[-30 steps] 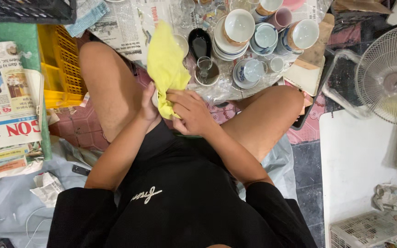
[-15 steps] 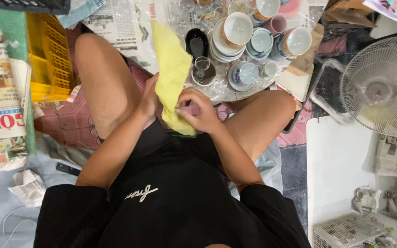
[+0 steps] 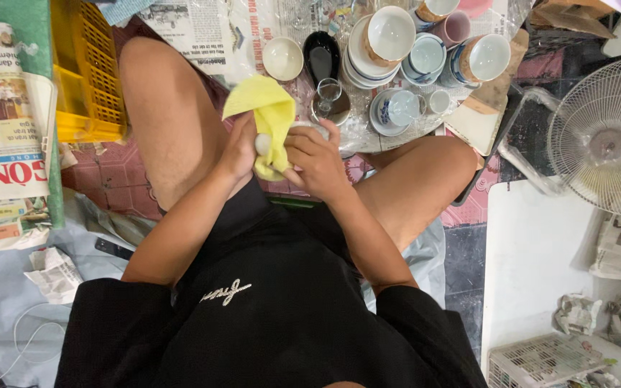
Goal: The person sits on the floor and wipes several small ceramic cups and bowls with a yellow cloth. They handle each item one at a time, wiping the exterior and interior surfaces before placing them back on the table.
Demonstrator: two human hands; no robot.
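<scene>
Item: our left hand (image 3: 240,147) and right hand (image 3: 315,159), both closed around a yellow cloth (image 3: 269,118) that wraps a small white cup (image 3: 264,144). Only a pale curve of the cup shows between the cloth and our left palm; our right fingers (image 3: 309,138) curl over the cloth from the other side. The bundle is held above our lap, between our bare knees, just short of the crockery on the floor.

Step in hand, as we judge it: wiping the cup with the cloth. The next move would call for turning the cup inside the cloth while keeping a firm hold, since the piece is small, smooth and mostly hidden.

Surface: sheets of newspaper (image 3: 195,25) spread on a tiled floor, bearing:
- a white bowl (image 3: 283,58), alone
- a black dish (image 3: 321,54) beside it
- a clear glass (image 3: 329,93), upright, nearest our hands
- a stack of plates (image 3: 357,61) topped by a white bowl
- several blue-and-white cups (image 3: 425,54) and a small saucer with cup

Surroundings: a yellow crate (image 3: 80,79) by our left knee, more newspapers beyond it, a standing fan (image 3: 605,136) to the right, a white board (image 3: 533,251) below it, a white basket (image 3: 540,359) at the lower right.
</scene>
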